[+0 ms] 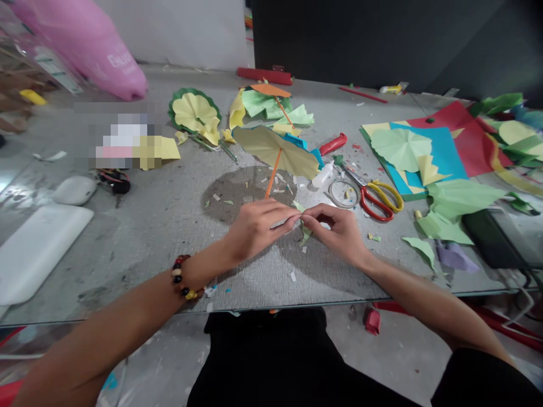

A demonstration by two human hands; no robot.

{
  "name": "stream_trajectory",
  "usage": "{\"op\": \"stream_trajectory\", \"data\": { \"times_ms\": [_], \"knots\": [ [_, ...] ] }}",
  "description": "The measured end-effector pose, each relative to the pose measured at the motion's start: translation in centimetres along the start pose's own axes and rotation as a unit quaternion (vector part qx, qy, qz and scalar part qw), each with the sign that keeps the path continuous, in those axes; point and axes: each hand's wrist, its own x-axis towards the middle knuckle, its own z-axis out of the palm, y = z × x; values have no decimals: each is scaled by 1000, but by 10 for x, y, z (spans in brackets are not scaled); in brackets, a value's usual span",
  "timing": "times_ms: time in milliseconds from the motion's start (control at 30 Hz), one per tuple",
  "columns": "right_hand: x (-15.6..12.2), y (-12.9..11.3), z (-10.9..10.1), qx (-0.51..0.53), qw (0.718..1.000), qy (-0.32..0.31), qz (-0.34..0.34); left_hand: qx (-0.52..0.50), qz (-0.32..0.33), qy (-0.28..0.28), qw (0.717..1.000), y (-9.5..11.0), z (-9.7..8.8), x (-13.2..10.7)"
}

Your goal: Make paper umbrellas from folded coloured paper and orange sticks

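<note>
Table bearing cut paper, seen from the worker's head. Left hand and right hand meet inward from the middle of the near edge, each with thumb and forefinger closed in a narrow pinch on a pale green scrap, which shows above and below the fingertips. Just beyond the left hand, a yellow pleated disc leans on an orange stick; the stick's lower end is hidden behind that hand, so whether it is gripped cannot be told. Beyond the right hand lie scissors with red and yellow handles and, touching or just beside them, a clear ring. Toward the right edge, a light green pleated disc rests on a blue sheet. Toward the far edge lies a red roll; near the left corner, a white slab-shaped object.
</note>
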Motion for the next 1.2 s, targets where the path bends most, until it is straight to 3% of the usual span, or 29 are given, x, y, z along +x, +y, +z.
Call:
{"op": "stream_trajectory", "data": {
  "times_ms": [367,567,933,1200],
  "knots": [
    [3,3,1,42,999,-7,23,32,55,-16,998,-5,-2,-1],
    [3,-1,-1,46,999,16,22,134,64,44,988,7,-4,-3],
    [-1,-2,2,30,999,45,3,96,37,18,995,8,-2,-1],
    [-3,-4,3,26,998,64,7,120,47,35,991,13,0,-4]
  ]
}}
